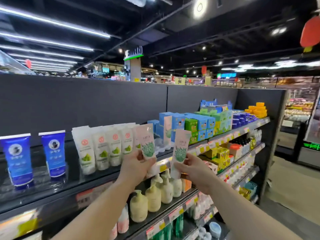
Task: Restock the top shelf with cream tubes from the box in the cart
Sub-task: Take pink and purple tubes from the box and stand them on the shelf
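Now, largest first.
Top shelf (121,172): dark ledge at chest height; blue tubes (53,153) far left, white tubes with green fruit (102,151) in a tight upright row in the middle, blue and green cartons (195,125) to the right.
Gap to fill: the slot between the white row and the cartons, where one pink tube (137,137) shows just behind the held ones — I judge that is the target.
Left hand (136,168): fingers curled round the lower end of a pink aloe tube (147,141), cap end down, held upright just in front of the shelf edge.
Right hand (192,168): thumb and fingers pinching the lower half of a second aloe tube (181,149), tilted slightly, just beside the first, not touching it.
Doing it well: set the left tube first, cap down, label forward, snug against the white row — then the right one beside it, so neither topples.
Box and cart: not in view.
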